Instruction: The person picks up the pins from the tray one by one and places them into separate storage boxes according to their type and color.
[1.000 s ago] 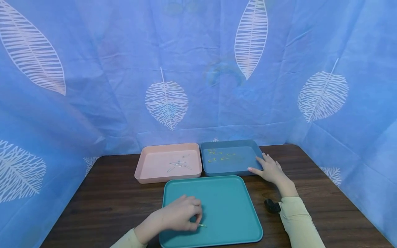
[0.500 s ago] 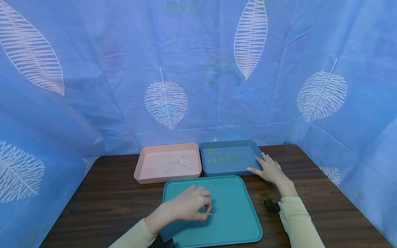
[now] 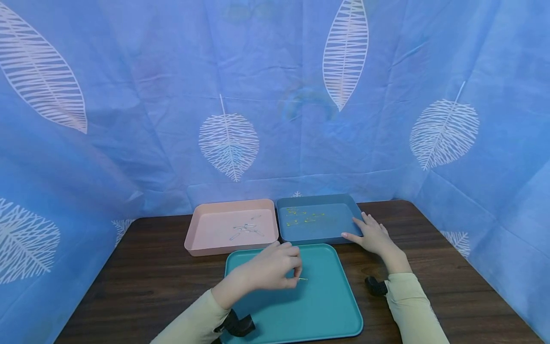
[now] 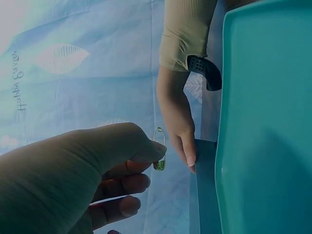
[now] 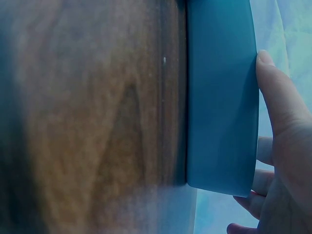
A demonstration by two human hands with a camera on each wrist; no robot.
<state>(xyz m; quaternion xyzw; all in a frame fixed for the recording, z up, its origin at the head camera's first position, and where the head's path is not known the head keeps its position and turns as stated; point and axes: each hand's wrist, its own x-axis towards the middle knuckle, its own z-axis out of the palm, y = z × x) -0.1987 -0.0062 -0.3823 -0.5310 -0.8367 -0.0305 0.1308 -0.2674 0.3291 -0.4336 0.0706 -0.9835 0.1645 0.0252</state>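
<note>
A gold safety pin (image 4: 160, 165) is pinched between the thumb and a finger of my left hand (image 3: 275, 268). In the head view that hand is above the far half of the teal tray (image 3: 318, 313). My right hand (image 3: 375, 237) rests at the near right corner of the blue tray (image 3: 341, 224), thumb on its rim and fingers spread loosely along the side. Inside the blue tray, toward its left, lie several gold safety pins (image 3: 310, 220). Several silver safety pins (image 3: 246, 229) lie together in the pink tray (image 3: 202, 234).
The pink and blue trays stand side by side behind the teal one on a dark wooden table (image 3: 142, 282). A blue curtain with white leaf prints (image 3: 275, 143) encloses the table at the back and sides.
My left hand has lifted and moved away from me and to the right over the teal tray, carrying the gold safety pin. The right hand has stayed at the blue tray's corner.
</note>
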